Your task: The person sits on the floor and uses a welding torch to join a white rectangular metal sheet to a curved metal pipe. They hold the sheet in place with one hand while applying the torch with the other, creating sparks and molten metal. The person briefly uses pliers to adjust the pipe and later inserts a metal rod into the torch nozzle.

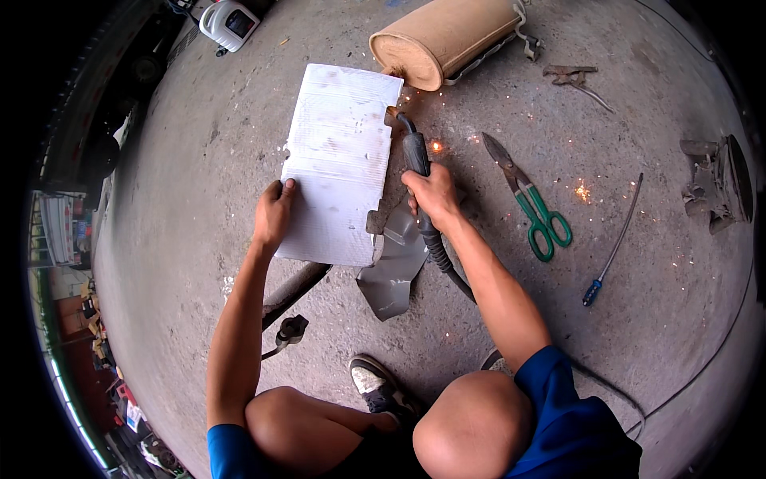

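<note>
My left hand (274, 212) is closed on the left edge of a white cardboard sheet (335, 168), thumb on top. My right hand (432, 194) is wrapped round the black handle of a welding torch (416, 152). The torch's bent neck points up and left, and its tip sits by the sheet's notched right edge. Just beyond the sheet's top right corner lies a tan muffler (447, 40) with a rusty pipe stub, partly hidden by the sheet. Orange sparks (436, 147) scatter to the right of the torch. Under the sheet and torch lies bent grey sheet metal (395, 275).
Green-handled tin snips (538, 211), a blue-handled screwdriver (592, 292) and locking pliers (573, 78) lie on the concrete floor at right. Farther right is a torn metal part (718, 184). A white jug (229, 24) stands far left. The torch cable (610, 387) trails near my feet.
</note>
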Demonstrator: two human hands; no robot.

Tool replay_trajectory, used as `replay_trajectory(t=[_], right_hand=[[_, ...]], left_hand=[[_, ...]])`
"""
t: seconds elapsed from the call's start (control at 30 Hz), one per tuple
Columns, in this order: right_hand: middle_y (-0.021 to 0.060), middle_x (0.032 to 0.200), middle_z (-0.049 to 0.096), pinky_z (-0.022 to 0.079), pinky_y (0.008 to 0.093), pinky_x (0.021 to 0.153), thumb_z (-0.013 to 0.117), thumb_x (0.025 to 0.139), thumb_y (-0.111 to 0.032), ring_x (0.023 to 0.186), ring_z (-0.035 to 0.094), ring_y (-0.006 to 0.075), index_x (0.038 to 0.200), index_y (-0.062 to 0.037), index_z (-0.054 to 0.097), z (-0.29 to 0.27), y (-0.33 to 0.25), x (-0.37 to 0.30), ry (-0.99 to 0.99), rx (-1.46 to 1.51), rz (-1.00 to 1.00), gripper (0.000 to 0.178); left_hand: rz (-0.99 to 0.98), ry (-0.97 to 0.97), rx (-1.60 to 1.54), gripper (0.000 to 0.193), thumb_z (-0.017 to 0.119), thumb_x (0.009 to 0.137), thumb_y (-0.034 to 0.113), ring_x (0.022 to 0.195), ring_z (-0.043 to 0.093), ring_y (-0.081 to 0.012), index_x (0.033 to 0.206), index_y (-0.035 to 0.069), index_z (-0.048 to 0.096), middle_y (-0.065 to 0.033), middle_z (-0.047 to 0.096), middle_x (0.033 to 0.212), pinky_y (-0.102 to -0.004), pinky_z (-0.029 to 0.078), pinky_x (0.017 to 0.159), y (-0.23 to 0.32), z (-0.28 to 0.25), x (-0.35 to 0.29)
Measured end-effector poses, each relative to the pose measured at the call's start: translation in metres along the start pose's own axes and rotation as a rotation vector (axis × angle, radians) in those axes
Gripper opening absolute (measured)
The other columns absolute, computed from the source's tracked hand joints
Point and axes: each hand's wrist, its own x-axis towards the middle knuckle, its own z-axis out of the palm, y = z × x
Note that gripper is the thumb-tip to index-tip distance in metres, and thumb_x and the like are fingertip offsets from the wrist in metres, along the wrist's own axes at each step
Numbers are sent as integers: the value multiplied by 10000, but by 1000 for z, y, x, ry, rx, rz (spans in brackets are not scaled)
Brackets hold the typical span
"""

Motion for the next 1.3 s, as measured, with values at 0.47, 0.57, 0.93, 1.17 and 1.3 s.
replay_trajectory(t=[0.47, 0.57, 0.93, 1.17, 1.3], right_hand=[[22, 533, 475, 395, 291, 358, 588, 768, -97, 407, 484, 116, 649, -49, 445, 1, 3, -3, -3, 84, 16, 192], [27, 526, 474, 390, 291, 354, 590, 765, -96, 404, 482, 117, 655, -45, 436, 2, 4, -3, -14, 87, 6, 196], [23, 543, 474, 391, 291, 363, 592, 770, -105, 419, 475, 111, 665, -47, 431, 3, 2, -4, -10, 81, 31, 202], [24, 542, 478, 395, 288, 366, 597, 770, -118, 416, 476, 112, 665, -39, 448, 2, 1, -4, -23, 76, 27, 199], [25, 544, 484, 398, 289, 366, 599, 769, -125, 413, 480, 114, 663, -38, 456, 3, 0, -3, -19, 51, 15, 198]], left_hand=[[-60, 55, -57, 427, 478, 952, 374, 613, 408, -115, 787, -18, 526, -18, 476, 646, -300, 364, 557, -6, -7, 4], [-75, 61, -45, 433, 475, 952, 376, 605, 411, -116, 794, -22, 539, -14, 480, 641, -299, 362, 552, -9, -12, 5], [-70, 31, -54, 422, 478, 954, 361, 602, 438, -119, 846, -37, 570, -39, 515, 653, -310, 381, 561, -5, -7, 1], [-42, -26, -5, 406, 479, 954, 360, 603, 430, -122, 843, -23, 555, -33, 511, 652, -310, 388, 569, 8, 2, -4], [-28, -24, -14, 410, 477, 955, 364, 599, 420, -123, 809, -15, 536, -36, 495, 639, -313, 381, 562, 5, 2, -1]])
